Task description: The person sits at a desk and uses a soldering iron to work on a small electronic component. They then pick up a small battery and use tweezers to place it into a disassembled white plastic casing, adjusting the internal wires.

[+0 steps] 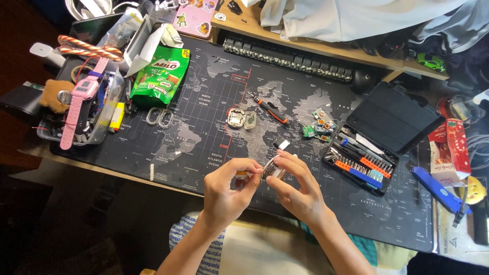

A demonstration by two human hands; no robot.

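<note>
Black rubber, printed with a pale world map, made the desk mat [193,132] that covered most of the table and gave small parts a soft, dark ground to lie on, probably so they would neither roll nor get lost. At its right side an open black tool case [379,137] stood with its lid propped back, so that the rows of orange and blue bits faced the person and lay within easy reach. A green snack pouch [160,75] and a clear tub holding a pink watch [81,104] were pushed to the far left, out of the working space. Nearer the middle lay an orange-and-black screwdriver [271,110], a small opened casing [240,118] and a few green circuit boards [320,127], spread apart rather than piled, as if to keep each piece findable. Over the near edge, both hands were raised together above the lap: the right hand [300,191] cradled a small silvery part [274,168] in curled fingers, clamped on it, while the left hand [229,188] pinched at its side with thumb and forefinger, perhaps steadying it; what exactly the part was could not be told.
</note>
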